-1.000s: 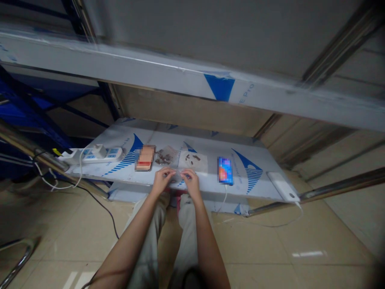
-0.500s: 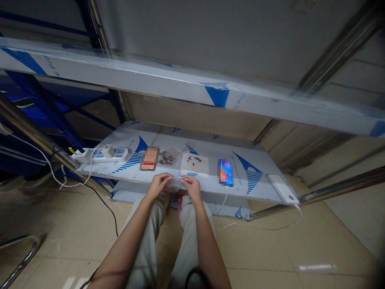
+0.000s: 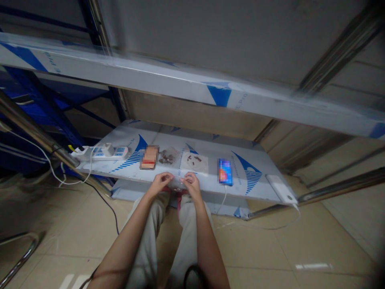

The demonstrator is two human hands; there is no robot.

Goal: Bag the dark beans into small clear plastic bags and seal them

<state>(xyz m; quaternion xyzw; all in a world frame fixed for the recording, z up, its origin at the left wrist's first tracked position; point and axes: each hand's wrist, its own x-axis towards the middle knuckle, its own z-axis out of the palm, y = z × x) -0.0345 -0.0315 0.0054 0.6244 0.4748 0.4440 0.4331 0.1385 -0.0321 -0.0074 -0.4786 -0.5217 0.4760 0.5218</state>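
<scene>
My left hand (image 3: 160,182) and my right hand (image 3: 191,183) meet at the front edge of a low metal shelf (image 3: 255,176). Between them they pinch a small clear plastic bag (image 3: 177,183); both hands have their fingers closed on it. Just behind the hands lies a white sheet (image 3: 194,162) with a few small dark pieces on it. To its left sits a clear bag of dark small parts (image 3: 167,156). What is inside the held bag is too small to make out.
On the shelf lie a white power strip (image 3: 105,153) at the left, a blurred brown card (image 3: 149,157), a lit phone (image 3: 225,171) on a white cable, and a white power bank (image 3: 282,188) at the right. An upper shelf beam (image 3: 186,86) hangs overhead. Cables trail across the tiled floor.
The view has shifted a little. Both hands stay at the shelf's front edge, working the small clear bag between their fingers.
</scene>
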